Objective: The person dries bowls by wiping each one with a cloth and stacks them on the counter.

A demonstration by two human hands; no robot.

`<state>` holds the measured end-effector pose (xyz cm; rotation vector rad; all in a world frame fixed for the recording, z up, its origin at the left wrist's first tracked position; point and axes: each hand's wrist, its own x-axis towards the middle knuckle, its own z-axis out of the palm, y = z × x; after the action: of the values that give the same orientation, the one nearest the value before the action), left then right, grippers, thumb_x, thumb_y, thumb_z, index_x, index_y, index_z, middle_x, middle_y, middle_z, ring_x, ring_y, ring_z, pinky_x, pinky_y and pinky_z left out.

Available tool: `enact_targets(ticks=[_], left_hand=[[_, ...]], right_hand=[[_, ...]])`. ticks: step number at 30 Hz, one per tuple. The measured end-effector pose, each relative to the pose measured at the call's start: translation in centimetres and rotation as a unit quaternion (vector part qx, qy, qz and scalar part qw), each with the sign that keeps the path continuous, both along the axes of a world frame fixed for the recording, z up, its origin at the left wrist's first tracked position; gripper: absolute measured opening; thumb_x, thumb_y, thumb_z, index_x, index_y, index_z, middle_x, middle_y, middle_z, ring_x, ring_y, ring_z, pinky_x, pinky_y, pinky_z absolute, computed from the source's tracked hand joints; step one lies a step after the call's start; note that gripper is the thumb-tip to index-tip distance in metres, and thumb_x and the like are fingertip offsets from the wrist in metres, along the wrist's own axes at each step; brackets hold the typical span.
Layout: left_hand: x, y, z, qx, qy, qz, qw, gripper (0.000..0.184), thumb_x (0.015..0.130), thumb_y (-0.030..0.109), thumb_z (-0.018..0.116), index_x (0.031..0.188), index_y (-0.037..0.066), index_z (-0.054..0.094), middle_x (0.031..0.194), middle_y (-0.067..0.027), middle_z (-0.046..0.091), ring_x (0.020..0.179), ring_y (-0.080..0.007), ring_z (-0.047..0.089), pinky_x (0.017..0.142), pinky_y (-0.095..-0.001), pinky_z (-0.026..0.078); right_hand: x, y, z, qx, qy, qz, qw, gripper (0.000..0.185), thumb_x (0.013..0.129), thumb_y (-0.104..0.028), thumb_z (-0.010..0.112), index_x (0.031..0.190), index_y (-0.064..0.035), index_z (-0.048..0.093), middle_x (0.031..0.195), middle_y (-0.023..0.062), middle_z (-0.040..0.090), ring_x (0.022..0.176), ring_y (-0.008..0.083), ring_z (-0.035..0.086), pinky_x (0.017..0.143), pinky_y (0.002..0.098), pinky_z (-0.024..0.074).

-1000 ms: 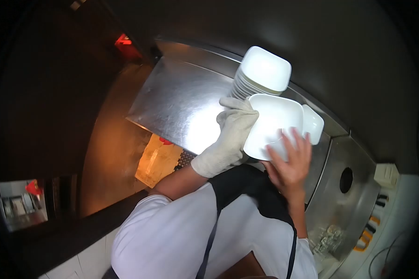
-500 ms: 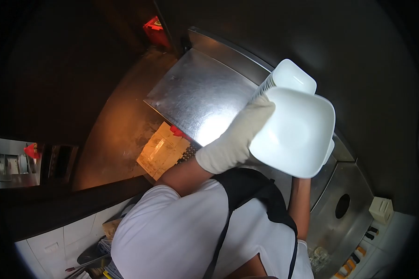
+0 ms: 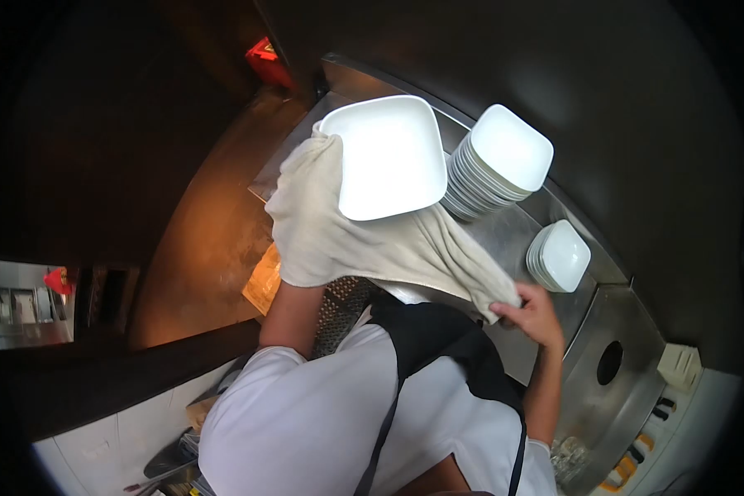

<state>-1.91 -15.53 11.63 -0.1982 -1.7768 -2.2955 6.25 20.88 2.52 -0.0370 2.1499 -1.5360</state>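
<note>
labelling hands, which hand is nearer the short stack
Right: the right hand is just in front of the short stack; the left hand holds a dish farther left.

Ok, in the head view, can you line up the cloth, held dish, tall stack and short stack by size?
Largest to smallest, as they look:
cloth
held dish
tall stack
short stack

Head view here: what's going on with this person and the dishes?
The person's left hand, covered by a cloth, holds a white dish at its edge. The right hand pinches the cloth's other end, which stretches out below the dish. A taller stack and a shorter stack of white dishes stand on the metal counter.
</note>
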Motion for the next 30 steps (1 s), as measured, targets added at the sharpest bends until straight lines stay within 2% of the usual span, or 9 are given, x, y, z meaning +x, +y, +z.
enact_targets(ticks=[4,6,8,9,13,19,23,26,30], left_hand=[[0.3,4.8,-0.4,-0.025,0.028,-0.04,0.998,0.026,0.11,0.02,0.049,0.127,0.001,0.056,0.111,-0.0092,0.068,0.098,-0.0141,0.069,0.085,-0.0288,0.058],[-0.5,7.3,-3.4,0.064,-0.064,-0.04,0.995,0.023,0.11,0.019,0.049,0.122,0.0,0.056,0.11,-0.0102,0.068,0.095,-0.0144,0.069,0.08,-0.0285,0.057],[0.2,9.6,-7.1,0.148,-0.085,-0.012,0.985,0.02,0.109,0.015,0.048,0.121,0.001,0.057,0.109,-0.0099,0.068,0.094,-0.0148,0.068,0.078,-0.0292,0.057],[0.6,10.1,-7.4,0.185,-0.089,-0.013,0.979,0.019,0.109,0.013,0.048,0.121,0.001,0.057,0.111,-0.0096,0.067,0.097,-0.0145,0.067,0.079,-0.0291,0.057],[1.7,8.6,-6.9,0.256,-0.145,-0.086,0.952,0.024,0.11,0.013,0.047,0.13,0.004,0.055,0.121,-0.0104,0.067,0.107,-0.0169,0.066,0.093,-0.0324,0.056],[4.7,8.1,-7.2,-0.348,0.068,0.004,0.935,0.025,0.11,0.015,0.047,0.131,0.002,0.054,0.125,-0.0098,0.059,0.114,-0.0162,0.058,0.099,-0.0315,0.05],[2.9,10.7,-9.4,0.323,-0.203,-0.095,0.92,0.04,0.1,0.02,0.065,0.134,0.001,0.055,0.125,-0.0106,0.063,0.116,-0.0236,0.061,0.104,-0.0389,0.049],[0.8,8.5,-14.5,-0.03,-0.122,-0.053,0.991,0.059,0.089,0.028,0.075,0.138,0.002,0.054,0.124,-0.0095,0.064,0.109,-0.0224,0.065,0.096,-0.0378,0.055],[1.9,7.7,-15.9,-0.517,0.144,-0.001,0.844,0.061,0.094,0.029,0.069,0.145,0.004,0.047,0.131,-0.0095,0.06,0.119,-0.0209,0.062,0.1,-0.0355,0.052]], right_hand=[[-2.8,-2.9,6.9,-0.283,0.224,-0.035,0.932,0.08,0.086,-0.038,0.08,0.146,0.0072,0.052,0.135,0.0164,0.064,0.126,0.0257,0.061,0.111,0.0383,0.0427],[-5.0,-5.5,5.1,-0.296,0.253,-0.087,0.917,0.077,0.095,-0.037,0.07,0.154,0.0043,0.042,0.147,0.0161,0.057,0.131,0.026,0.058,0.112,0.0404,0.0433],[-6.8,-9.9,5.8,0.101,0.41,-0.019,0.906,0.05,0.1,-0.022,0.062,0.143,0.0024,0.054,0.146,0.0222,0.055,0.122,0.0344,0.063,0.104,0.0418,0.0495],[-7.5,-12.2,5.1,0.188,0.561,0.005,0.806,0.037,0.094,-0.02,0.068,0.123,0.002,0.064,0.126,0.0238,0.062,0.11,0.0356,0.065,0.094,0.0421,0.0529],[-6.0,-11.2,4.4,0.252,0.463,0.127,0.84,0.021,0.088,-0.015,0.074,0.106,-0.0051,0.068,0.096,0.0124,0.066,0.086,0.0319,0.069,0.073,0.0429,0.0564],[-8.4,-11.8,4.1,0.244,0.519,-0.122,0.81,0.027,0.088,-0.016,0.074,0.11,-0.0036,0.065,0.094,0.0171,0.068,0.08,0.0381,0.069,0.07,0.047,0.0556],[-7.1,-13.4,2.8,0.13,0.401,-0.006,0.907,0.028,0.089,-0.014,0.071,0.111,0.0027,0.064,0.097,0.0244,0.069,0.086,0.0459,0.068,0.075,0.0509,0.0541],[-6.3,-10.1,4.7,0.199,0.334,0.176,0.905,0.024,0.087,-0.012,0.072,0.106,0.0022,0.066,0.095,0.0236,0.07,0.086,0.0423,0.069,0.073,0.05,0.054],[-7.3,-9.0,5.2,0.284,0.443,-0.086,0.846,0.023,0.093,-0.015,0.069,0.108,0.0018,0.062,0.092,0.0222,0.07,0.085,0.0413,0.069,0.069,0.0465,0.0539]])
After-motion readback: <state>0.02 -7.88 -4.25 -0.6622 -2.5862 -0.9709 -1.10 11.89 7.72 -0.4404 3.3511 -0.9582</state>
